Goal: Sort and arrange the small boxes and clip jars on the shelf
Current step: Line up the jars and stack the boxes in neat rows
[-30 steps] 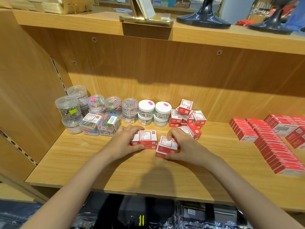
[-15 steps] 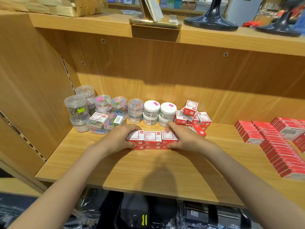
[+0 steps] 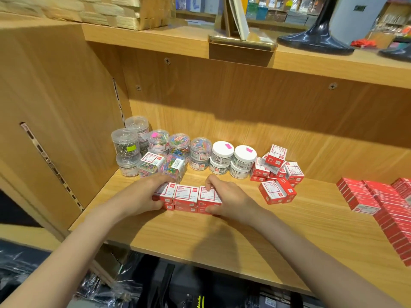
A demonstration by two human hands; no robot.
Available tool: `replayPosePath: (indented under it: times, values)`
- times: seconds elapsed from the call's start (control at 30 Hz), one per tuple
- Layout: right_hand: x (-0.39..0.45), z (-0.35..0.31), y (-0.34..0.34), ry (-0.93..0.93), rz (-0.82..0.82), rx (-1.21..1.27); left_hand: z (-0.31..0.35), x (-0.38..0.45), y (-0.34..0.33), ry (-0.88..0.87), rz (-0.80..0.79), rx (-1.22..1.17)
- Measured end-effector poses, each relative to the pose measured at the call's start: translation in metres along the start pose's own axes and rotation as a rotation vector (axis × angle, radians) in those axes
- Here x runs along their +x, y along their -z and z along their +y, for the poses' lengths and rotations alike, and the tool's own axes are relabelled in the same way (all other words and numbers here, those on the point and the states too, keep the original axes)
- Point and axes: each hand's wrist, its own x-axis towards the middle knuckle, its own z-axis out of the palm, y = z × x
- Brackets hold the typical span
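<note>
Both hands are clamping a block of small red-and-white boxes (image 3: 188, 197) on the wooden shelf (image 3: 255, 236), three across and two layers high. The left hand (image 3: 142, 196) is gripping the block's left end, fingers curling over the top box and thumb against the front. The right hand (image 3: 226, 200) is gripping the right end, forefinger lying on the top box and thumb pinching the lower front edge.

A second ago the boxes were lying apart, the right-hand pair skewed away from the left pair; half a second ago they were already pressed into one row, and now the hands are keeping that squeeze, with the row sitting straight and its faces flush.

Taking the block as the landmark: just behind it, clear clip jars (image 3: 178, 150) are standing stacked, with two stacks of white-lidded jars (image 3: 233, 160) beside them. Behind and to its right, a loose heap of matching boxes (image 3: 277, 172) is lying jumbled, unchanged. Further right, long rows of flat red boxes (image 3: 378, 205) are lining the shelf.
</note>
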Motion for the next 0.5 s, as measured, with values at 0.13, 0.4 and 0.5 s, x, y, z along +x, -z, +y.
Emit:
replayPosePath:
  times: [0.13, 0.4, 0.5]
  values:
    - [0.022, -0.027, -0.015, 0.061, -0.029, 0.008, -0.025, -0.019, 0.014, 0.067, 0.013, -0.006]
    - [0.049, -0.030, 0.002, 0.041, 0.072, 0.328, -0.035, -0.039, 0.045, 0.123, 0.200, -0.063]
    - [0.063, -0.017, 0.008, -0.027, 0.179, 0.467, -0.024, -0.029, 0.053, 0.139, 0.375, -0.116]
